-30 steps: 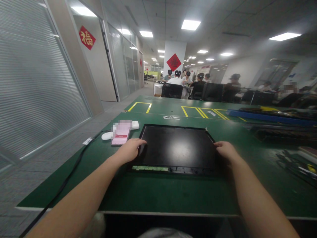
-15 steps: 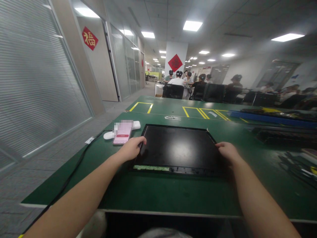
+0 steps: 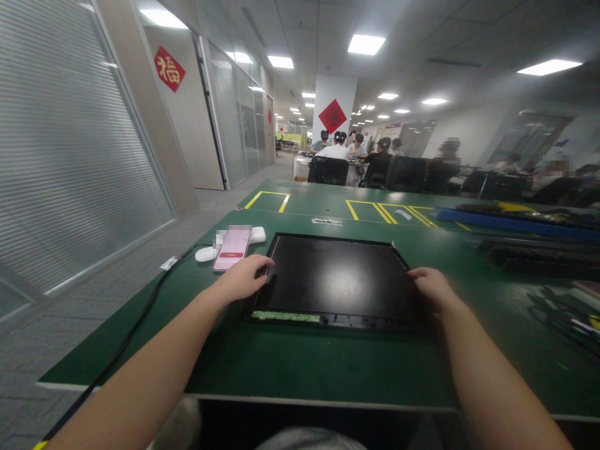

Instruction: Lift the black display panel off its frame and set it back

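A: Where is the flat black rectangular display panel (image 3: 335,278) lying?

B: Flat on the green-topped table (image 3: 304,362), its near edge, with a thin green strip, toward the person

A: And the hands?

B: The left hand (image 3: 241,281) curls loosely over the left edge, the right hand (image 3: 431,287) over the right one, likely to steady it. A pink phone (image 3: 232,249) lies just left, beside a white charger (image 3: 206,254)
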Action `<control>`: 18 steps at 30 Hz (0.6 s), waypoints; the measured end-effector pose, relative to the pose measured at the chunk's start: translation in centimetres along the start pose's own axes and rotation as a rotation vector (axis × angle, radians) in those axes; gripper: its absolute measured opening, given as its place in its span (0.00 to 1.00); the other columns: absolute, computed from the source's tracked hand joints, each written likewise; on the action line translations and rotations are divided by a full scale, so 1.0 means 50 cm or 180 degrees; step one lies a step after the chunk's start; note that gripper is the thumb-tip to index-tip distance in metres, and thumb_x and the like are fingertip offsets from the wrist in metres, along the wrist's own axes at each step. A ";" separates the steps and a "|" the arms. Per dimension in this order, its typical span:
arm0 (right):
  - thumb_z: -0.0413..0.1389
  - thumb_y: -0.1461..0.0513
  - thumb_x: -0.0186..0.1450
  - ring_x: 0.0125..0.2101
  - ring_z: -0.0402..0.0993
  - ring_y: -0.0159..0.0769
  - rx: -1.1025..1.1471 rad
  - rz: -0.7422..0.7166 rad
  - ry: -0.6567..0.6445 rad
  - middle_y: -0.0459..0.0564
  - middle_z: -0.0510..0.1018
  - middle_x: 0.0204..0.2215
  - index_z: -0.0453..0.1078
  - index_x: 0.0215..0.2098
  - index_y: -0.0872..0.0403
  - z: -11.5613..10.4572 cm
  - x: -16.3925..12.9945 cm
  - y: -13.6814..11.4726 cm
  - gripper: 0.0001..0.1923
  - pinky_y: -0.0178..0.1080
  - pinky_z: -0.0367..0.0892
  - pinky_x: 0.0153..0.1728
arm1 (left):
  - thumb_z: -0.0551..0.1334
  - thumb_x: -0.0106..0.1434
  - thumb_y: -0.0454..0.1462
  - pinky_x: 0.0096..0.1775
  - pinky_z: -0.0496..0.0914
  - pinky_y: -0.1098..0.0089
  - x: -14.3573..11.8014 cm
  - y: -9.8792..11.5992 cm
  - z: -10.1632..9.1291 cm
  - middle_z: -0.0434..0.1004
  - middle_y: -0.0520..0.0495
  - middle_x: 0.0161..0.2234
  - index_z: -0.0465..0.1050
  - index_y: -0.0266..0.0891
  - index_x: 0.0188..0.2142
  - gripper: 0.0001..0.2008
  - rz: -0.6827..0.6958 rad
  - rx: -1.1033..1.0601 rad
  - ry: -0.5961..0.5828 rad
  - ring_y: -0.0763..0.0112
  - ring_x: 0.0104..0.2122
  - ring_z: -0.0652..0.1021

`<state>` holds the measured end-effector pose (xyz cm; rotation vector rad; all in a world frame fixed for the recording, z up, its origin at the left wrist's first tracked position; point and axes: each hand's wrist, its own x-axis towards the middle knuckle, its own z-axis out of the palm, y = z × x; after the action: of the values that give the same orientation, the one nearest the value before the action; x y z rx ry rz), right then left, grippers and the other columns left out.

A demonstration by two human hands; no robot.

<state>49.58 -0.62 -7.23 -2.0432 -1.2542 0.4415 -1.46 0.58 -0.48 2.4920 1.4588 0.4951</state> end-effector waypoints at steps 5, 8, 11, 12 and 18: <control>0.57 0.71 0.50 0.35 0.78 0.42 0.0154 0.0318 0.0003 0.55 0.81 0.30 0.79 0.35 0.56 -0.004 -0.012 -0.023 0.16 0.38 0.70 0.39 | 0.61 0.57 0.43 0.57 0.65 0.56 -0.003 -0.002 0.002 0.71 0.38 0.56 0.74 0.38 0.50 0.22 0.0211 -0.0135 -0.0067 0.53 0.54 0.72; 0.53 0.73 0.50 0.34 0.78 0.40 0.0108 0.0433 -0.0092 0.55 0.81 0.32 0.79 0.37 0.57 -0.011 -0.015 -0.034 0.19 0.37 0.70 0.39 | 0.63 0.56 0.45 0.58 0.63 0.55 -0.006 0.000 0.003 0.65 0.36 0.60 0.73 0.40 0.52 0.24 0.0222 -0.0175 -0.0211 0.51 0.58 0.69; 0.52 0.74 0.51 0.34 0.78 0.40 0.0061 0.0472 -0.0129 0.55 0.81 0.34 0.79 0.39 0.58 -0.015 -0.014 -0.037 0.21 0.37 0.70 0.39 | 0.64 0.56 0.47 0.59 0.61 0.53 -0.011 0.002 0.001 0.60 0.36 0.63 0.72 0.41 0.55 0.28 0.0248 -0.0171 -0.0391 0.48 0.61 0.66; 0.52 0.73 0.51 0.34 0.78 0.40 0.0063 0.0476 -0.0131 0.56 0.81 0.35 0.79 0.39 0.58 -0.014 -0.013 -0.036 0.21 0.37 0.70 0.39 | 0.65 0.55 0.48 0.59 0.60 0.52 -0.012 0.002 0.000 0.59 0.35 0.64 0.71 0.42 0.56 0.29 0.0270 -0.0187 -0.0457 0.47 0.61 0.64; 0.54 0.71 0.52 0.34 0.78 0.40 0.0088 0.0391 -0.0114 0.56 0.82 0.34 0.79 0.40 0.57 -0.005 -0.005 -0.017 0.20 0.36 0.70 0.37 | 0.71 0.49 0.50 0.60 0.56 0.47 -0.018 -0.001 -0.009 0.50 0.35 0.68 0.67 0.46 0.59 0.38 0.0368 -0.0256 -0.0754 0.40 0.65 0.56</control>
<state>49.07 -0.66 -6.49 -2.1047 -1.1409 0.5517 -2.09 -0.20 -0.22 2.4820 1.1892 0.2606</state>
